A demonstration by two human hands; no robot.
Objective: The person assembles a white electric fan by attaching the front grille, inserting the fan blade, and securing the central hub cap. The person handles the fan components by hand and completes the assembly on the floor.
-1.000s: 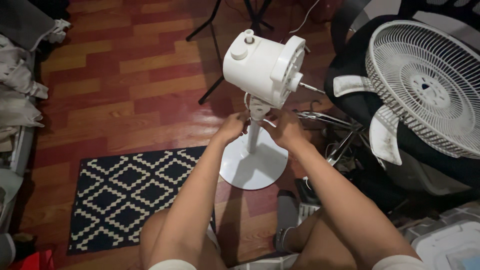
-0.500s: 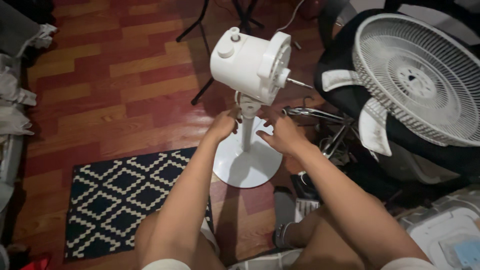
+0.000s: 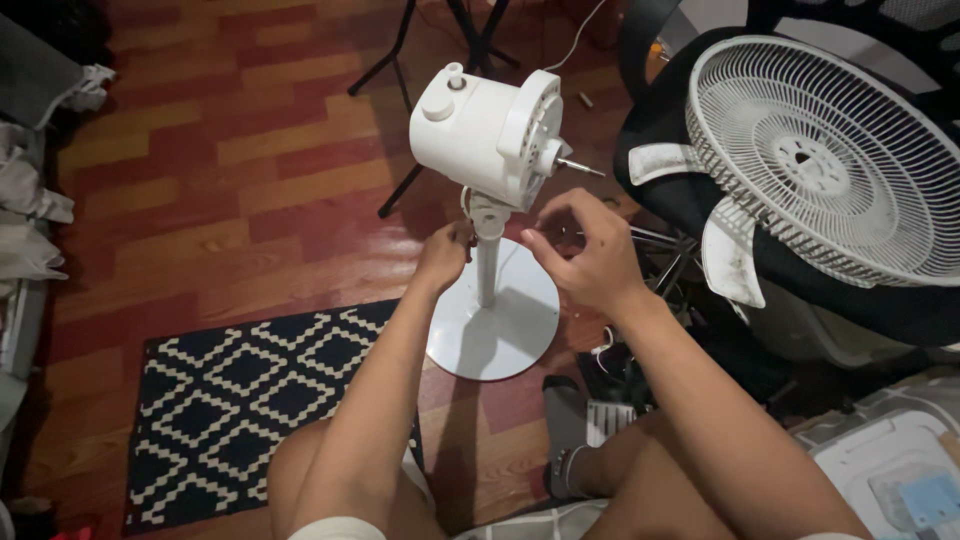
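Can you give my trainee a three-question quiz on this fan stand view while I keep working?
1. True or false: the fan grille is mounted on the motor housing.
2. What does the left hand touch? A) the stand pole just under the motor housing B) the patterned rug C) the fan blades
3. Fill in: the right hand is raised with fingertips pinched together, just below the bare metal ____ that sticks out of the housing.

Key
1. False; it lies apart on the black chair.
2. A
3. shaft
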